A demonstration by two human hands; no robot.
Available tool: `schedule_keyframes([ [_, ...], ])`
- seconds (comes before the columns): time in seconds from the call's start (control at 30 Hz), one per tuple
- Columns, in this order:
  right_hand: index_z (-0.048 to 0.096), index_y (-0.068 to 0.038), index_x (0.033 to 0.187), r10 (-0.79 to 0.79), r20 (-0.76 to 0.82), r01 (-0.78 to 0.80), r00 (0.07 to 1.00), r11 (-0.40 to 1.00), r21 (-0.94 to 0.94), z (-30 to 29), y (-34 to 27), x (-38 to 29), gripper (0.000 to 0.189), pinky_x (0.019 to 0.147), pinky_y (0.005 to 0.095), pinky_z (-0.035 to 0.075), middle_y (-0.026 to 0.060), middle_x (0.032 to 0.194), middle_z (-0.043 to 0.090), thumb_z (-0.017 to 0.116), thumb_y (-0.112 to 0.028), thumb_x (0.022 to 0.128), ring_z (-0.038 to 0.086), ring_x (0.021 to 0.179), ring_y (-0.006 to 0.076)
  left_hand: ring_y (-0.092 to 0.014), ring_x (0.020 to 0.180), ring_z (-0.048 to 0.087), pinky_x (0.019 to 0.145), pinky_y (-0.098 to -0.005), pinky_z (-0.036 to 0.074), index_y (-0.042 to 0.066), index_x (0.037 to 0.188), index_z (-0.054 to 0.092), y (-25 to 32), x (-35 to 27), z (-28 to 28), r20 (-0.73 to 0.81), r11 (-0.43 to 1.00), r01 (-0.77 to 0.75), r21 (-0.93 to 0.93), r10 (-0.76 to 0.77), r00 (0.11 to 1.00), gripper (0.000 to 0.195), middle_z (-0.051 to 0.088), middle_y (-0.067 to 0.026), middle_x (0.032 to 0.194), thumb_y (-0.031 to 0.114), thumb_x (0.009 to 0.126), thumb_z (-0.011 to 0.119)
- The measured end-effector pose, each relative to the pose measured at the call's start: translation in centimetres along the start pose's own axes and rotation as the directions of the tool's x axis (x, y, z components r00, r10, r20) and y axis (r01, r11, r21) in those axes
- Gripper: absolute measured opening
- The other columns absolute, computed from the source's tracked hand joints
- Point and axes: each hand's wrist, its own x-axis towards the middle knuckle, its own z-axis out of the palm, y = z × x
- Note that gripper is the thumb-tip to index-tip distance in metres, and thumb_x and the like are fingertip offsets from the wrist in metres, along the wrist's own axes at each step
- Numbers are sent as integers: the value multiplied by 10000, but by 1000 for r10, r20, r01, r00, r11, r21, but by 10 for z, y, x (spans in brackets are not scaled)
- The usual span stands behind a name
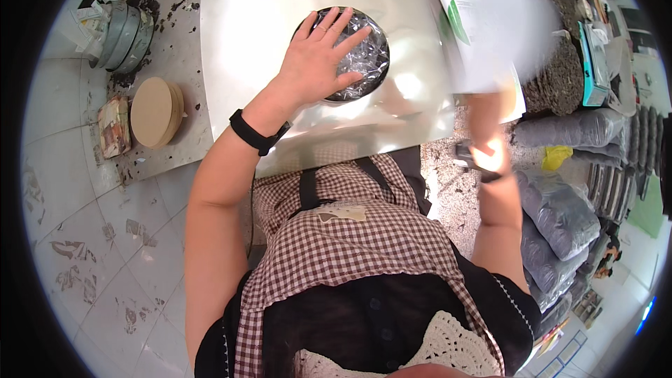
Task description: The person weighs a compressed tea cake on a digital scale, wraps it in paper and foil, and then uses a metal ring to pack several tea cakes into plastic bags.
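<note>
My left hand lies flat with spread fingers on a round dark cake wrapped in shiny clear film. The cake rests on a large glossy plastic sheet that covers much of the table. At the right, my right hand is blurred and holds a white sheet, apparently paper, which is also blurred. Its fingers are partly hidden by the sheet. Under and beside the white sheet lies printed white-and-green packaging.
Left on the metal table are stacked round boards, a worn block and grey metal rings. Dark crumbly slabs and a turquoise-edged box stand at the right. Plastic-wrapped dark bundles are piled below.
</note>
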Motion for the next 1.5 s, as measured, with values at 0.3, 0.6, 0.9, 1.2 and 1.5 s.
schedule_keyframes([
  [0.3,522,-85,1483,-445,291,266,847,828,493,103,-35,38,512,1218,422,309,114,1550,510,596,-199,989,439,1440,303,-260,1336,546,1238,-463,295,176,1409,579,-1,3,4,168,520,266,-812,-228,959,603,620,-76,1414,480,903,698],
  [0.6,372,88,1528,-353,224,215,908,854,473,150,-114,67,940,1237,565,218,278,1616,350,658,-544,893,293,1512,465,-223,1476,419,1293,-537,131,184,1539,406,-9,-16,10,240,377,294,-878,-184,953,796,504,-53,1553,625,905,598],
  [0.9,412,-198,1593,-336,271,129,902,809,574,146,-113,74,789,1207,696,99,198,1673,299,551,-638,953,185,1534,528,-444,1503,320,1195,-546,310,-41,1565,327,20,-41,-20,61,810,510,-289,-516,855,893,330,-280,1613,388,875,697],
  [1.2,586,-109,1420,-273,217,193,937,924,331,147,-81,63,573,1202,658,206,159,1591,420,716,-242,879,364,1476,436,-407,1432,435,1199,-535,325,111,1499,529,18,-8,-24,4,928,189,-321,-198,980,644,439,-206,1583,425,947,637],
  [1.5,676,10,1093,39,-36,25,999,255,967,121,-83,36,487,1087,357,459,156,1293,612,433,236,737,593,1243,258,-342,1298,570,1121,-517,426,122,1390,612,33,3,-38,485,926,370,-74,-291,824,626,607,-169,1398,454,871,724],
])
